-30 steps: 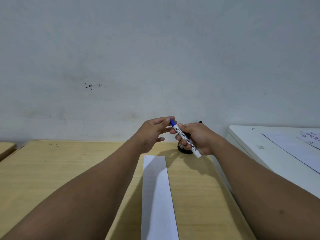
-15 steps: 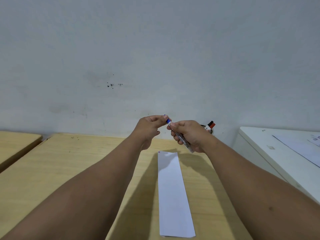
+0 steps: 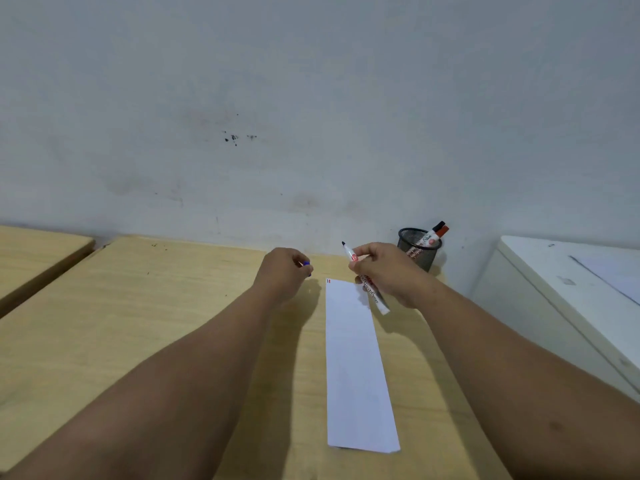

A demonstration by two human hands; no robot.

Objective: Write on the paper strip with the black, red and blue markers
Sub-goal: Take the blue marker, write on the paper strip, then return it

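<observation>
Above desk, hands now apart: left pinching blue cap, right gripping uncapped marker.

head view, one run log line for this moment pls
left hand: holds blue cap | right hand: holds uncapped marker | paper strip: flat on table

A scuffed pale grey wall rises behind light wooden desks; a white cabinet stands right.

Paper strip: was white, red mark at top corner. Cap: blue. Mesh cup: black. Desk: pale wood grain.
</observation>
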